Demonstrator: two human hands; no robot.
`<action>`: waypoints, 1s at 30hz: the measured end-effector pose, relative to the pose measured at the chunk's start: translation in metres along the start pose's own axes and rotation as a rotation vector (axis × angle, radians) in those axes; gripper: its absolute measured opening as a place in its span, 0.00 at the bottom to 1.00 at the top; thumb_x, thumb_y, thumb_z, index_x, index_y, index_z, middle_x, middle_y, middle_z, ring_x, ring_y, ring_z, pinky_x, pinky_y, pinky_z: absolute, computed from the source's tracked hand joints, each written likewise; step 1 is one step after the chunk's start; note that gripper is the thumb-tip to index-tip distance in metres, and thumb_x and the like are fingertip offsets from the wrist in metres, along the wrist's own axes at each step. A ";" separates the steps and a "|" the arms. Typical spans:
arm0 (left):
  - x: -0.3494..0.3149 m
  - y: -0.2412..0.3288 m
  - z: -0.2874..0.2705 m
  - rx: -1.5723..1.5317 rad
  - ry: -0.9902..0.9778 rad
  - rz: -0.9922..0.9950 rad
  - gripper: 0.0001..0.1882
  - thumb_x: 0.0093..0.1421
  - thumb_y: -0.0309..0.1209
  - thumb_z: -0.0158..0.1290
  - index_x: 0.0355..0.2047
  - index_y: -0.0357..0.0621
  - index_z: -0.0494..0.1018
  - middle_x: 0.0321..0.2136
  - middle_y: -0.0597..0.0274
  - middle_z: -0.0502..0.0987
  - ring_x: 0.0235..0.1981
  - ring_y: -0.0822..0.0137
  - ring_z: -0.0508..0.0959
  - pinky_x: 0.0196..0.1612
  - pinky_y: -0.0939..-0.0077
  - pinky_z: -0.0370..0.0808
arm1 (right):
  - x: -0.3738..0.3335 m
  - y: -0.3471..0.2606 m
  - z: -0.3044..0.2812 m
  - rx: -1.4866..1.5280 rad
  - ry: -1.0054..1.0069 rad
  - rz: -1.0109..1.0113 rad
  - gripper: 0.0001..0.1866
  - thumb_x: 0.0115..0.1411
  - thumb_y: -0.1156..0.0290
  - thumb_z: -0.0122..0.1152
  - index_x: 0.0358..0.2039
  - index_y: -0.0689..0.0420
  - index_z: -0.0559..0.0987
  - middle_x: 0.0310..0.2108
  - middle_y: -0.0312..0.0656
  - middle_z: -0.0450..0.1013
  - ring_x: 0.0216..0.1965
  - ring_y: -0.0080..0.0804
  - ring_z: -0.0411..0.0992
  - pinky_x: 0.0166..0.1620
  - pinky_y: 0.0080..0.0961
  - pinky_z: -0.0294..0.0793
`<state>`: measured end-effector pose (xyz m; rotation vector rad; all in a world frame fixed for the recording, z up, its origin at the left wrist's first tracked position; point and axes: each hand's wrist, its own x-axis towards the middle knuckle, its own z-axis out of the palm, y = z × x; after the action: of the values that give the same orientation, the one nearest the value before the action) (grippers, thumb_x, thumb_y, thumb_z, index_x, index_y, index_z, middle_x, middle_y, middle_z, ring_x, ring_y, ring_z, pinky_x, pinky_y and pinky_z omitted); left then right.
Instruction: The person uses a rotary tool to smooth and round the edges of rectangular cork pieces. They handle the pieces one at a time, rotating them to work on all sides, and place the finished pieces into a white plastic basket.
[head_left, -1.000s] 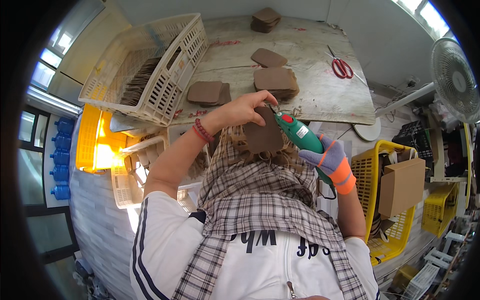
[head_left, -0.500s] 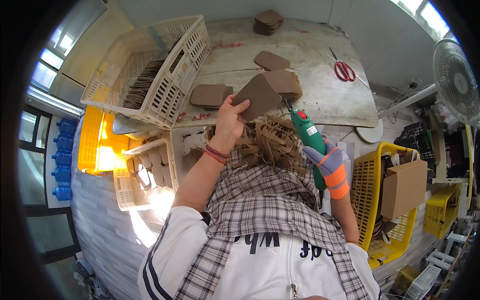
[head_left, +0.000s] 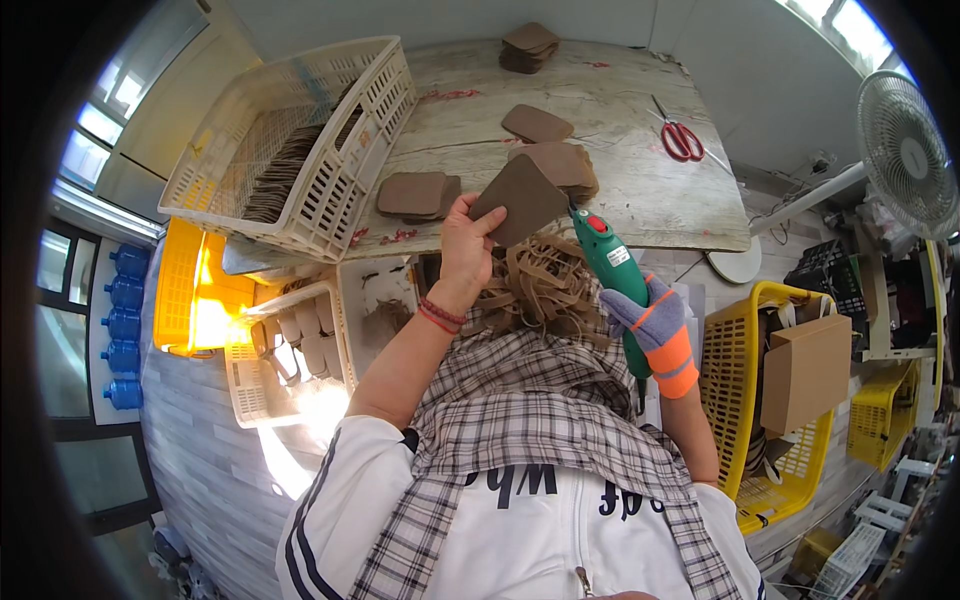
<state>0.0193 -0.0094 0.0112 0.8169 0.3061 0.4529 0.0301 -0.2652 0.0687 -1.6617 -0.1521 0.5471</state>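
Observation:
Between the thumb and fingers of my bare left hand (head_left: 468, 240) is a flat brown piece with rounded corners (head_left: 520, 200), raised at the table's front edge. My gloved right hand (head_left: 652, 325) grips a green corded power tool (head_left: 605, 255) with a red button; its thin tip meets or nearly meets the piece's right edge. Behind the held piece lies a stack of similar brown pieces (head_left: 570, 165). Another low stack (head_left: 415, 193) is to its left, and a piece (head_left: 537, 123) lies farther back. Below, a heap of brown strips (head_left: 545, 280) rests by my lap.
A white crate (head_left: 325, 190) with rows of brown pieces stands on the table's left. Red-handled scissors (head_left: 682, 142) lie at the right, and a further stack (head_left: 528, 48) sits at the back. A yellow basket (head_left: 730, 400) holding a cardboard box (head_left: 805, 375) and a fan (head_left: 905, 150) are to my right.
The held piece has turned slightly, and its right edge has come closer to the tool's tip. The view has shifted a little; both grips look the same.

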 end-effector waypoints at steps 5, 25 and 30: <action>-0.003 0.003 0.000 0.137 -0.051 0.005 0.14 0.53 0.17 0.56 0.38 0.42 0.67 0.33 0.60 0.77 0.33 0.70 0.78 0.34 0.77 0.78 | 0.000 0.000 -0.001 -0.094 0.000 -0.018 0.18 0.50 0.67 0.70 0.37 0.63 0.74 0.21 0.35 0.72 0.18 0.16 0.69 0.22 0.15 0.68; 0.121 0.022 -0.037 1.784 -0.275 0.757 0.23 0.57 0.37 0.52 0.52 0.44 0.68 0.56 0.52 0.63 0.60 0.50 0.56 0.60 0.54 0.55 | 0.008 0.044 -0.017 -0.076 0.048 0.038 0.23 0.50 0.65 0.69 0.41 0.65 0.73 0.22 0.36 0.74 0.17 0.18 0.69 0.21 0.16 0.68; 0.133 -0.002 0.009 1.831 -0.468 0.315 0.30 0.53 0.42 0.57 0.54 0.44 0.66 0.59 0.54 0.60 0.65 0.52 0.48 0.64 0.55 0.47 | 0.006 0.049 -0.019 -0.091 0.068 0.053 0.23 0.50 0.63 0.70 0.39 0.65 0.73 0.21 0.37 0.74 0.17 0.19 0.69 0.21 0.16 0.68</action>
<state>0.1379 0.0503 0.0038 2.7331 0.0712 0.1405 0.0331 -0.2883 0.0211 -1.7747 -0.0841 0.5296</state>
